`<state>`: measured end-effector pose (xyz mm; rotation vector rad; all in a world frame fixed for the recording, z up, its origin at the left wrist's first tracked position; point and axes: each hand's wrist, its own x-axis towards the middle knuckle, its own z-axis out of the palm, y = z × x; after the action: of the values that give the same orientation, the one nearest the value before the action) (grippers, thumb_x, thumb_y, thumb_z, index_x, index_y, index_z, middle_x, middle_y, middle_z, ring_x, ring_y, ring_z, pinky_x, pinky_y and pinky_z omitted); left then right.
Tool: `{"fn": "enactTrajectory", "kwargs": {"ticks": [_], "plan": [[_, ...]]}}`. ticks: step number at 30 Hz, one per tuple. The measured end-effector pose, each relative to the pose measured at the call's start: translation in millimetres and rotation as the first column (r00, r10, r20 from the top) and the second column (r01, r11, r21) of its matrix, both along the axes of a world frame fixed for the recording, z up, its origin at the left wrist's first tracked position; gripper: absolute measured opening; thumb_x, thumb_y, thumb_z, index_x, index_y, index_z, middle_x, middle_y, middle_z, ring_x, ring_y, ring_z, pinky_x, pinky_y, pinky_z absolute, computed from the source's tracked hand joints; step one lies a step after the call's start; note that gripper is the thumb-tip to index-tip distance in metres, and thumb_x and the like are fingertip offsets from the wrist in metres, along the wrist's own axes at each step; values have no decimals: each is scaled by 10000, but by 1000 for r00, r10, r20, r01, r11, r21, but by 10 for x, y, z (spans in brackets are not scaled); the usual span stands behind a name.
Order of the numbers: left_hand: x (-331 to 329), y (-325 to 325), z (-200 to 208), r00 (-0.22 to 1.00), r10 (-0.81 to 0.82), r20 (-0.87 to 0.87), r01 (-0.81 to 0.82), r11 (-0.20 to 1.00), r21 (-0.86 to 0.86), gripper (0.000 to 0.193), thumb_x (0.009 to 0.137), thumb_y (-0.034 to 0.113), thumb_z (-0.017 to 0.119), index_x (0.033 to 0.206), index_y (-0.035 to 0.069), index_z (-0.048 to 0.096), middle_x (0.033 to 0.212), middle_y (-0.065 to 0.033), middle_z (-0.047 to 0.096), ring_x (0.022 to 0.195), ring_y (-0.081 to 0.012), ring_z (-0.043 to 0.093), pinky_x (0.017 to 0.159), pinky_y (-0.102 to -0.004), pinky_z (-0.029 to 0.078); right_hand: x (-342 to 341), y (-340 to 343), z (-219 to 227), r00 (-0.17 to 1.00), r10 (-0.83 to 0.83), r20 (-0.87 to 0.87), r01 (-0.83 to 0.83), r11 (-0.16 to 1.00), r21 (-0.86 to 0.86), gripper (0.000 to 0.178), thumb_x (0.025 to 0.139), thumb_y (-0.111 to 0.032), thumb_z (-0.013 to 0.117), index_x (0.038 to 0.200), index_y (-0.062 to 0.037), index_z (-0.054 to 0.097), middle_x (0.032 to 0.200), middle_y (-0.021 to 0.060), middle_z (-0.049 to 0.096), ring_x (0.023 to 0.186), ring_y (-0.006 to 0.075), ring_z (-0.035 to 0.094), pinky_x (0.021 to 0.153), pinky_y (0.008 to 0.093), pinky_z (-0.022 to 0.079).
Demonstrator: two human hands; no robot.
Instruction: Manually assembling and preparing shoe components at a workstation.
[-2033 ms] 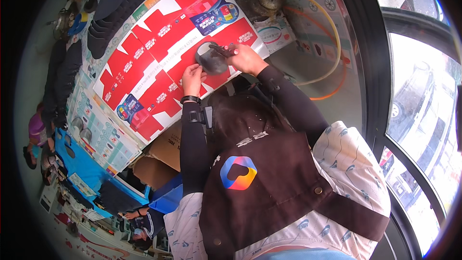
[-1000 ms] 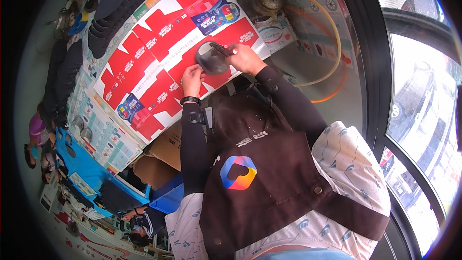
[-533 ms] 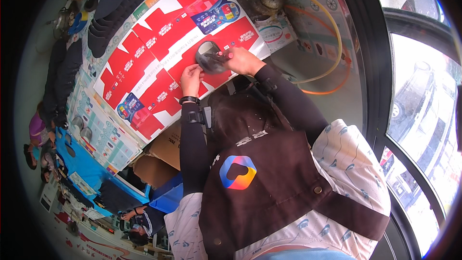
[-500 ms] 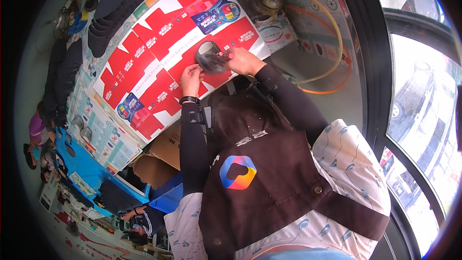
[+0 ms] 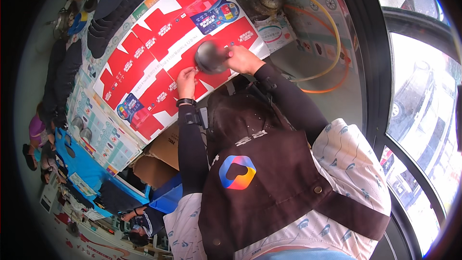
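Observation:
A dark grey, rounded, cup-like piece is over a red and white printed card sheet on the table. Its right side is smeared by motion. My right hand is closed at that side, gripping a small red-ended tool whose kind the blur hides. At the piece's left edge my left hand has its thumb and fingers pinched together. Whatever lies between those fingertips is too small to make out.
Black shaped pieces lie in overlapping rows at the far left. Two grey cup-like pieces stand nearer on that side. Yellow and orange hoses loop at the right beside a dark window frame. Several people are further left.
My left hand has shifted slightly left and down. My right hand stays almost in place, while the grey piece and red-ended tool beside it have become blurred by motion.

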<state>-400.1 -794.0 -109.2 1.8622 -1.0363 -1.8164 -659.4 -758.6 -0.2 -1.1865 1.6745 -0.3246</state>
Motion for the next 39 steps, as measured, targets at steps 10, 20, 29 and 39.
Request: {"fn": "enactTrajectory", "kwargs": {"ticks": [10, 20, 29, 39], "plan": [[111, -29, -20, 999, -12, 33, 13, 1000, -27, 216, 990, 158, 648, 1180, 63, 685, 944, -27, 697, 667, -52, 543, 580, -212, 461, 11, 3, -6, 994, -113, 3, 113, 993, 24, 397, 812, -269, 658, 1136, -50, 726, 1044, 238, 726, 1040, 416, 681, 908, 446, 540], [154, -26, -44, 1000, 3, 16, -3, 999, -37, 227, 990, 184, 659, 1183, 67, 688, 935, -17, 696, 666, -45, 536, 578, -211, 441, 11, 19, -85, 999, 0, 42, -2, 999, 39, 362, 805, -248, 617, 1061, -14, 720, 1005, 277, 706, 1006, 452, 673, 890, 485, 535], [159, -17, -49, 999, 12, 49, -9, 998, -60, 231, 997, 192, 657, 1190, 69, 692, 929, -8, 698, 680, -37, 540, 568, -209, 414, 46, 17, -23, 992, -126, 8, 126, 991, 35, 396, 807, -275, 685, 1121, -38, 725, 1021, 245, 720, 1032, 418, 679, 892, 444, 531], [144, -26, 10, 996, -37, 75, 40, 999, -35, 257, 996, 218, 662, 1188, 61, 729, 937, -20, 701, 695, -49, 554, 580, -218, 426, 8, 47, 25, 997, -46, 66, 45, 999, 24, 337, 802, -243, 570, 965, 9, 722, 990, 305, 691, 1000, 486, 660, 891, 522, 537]]}}
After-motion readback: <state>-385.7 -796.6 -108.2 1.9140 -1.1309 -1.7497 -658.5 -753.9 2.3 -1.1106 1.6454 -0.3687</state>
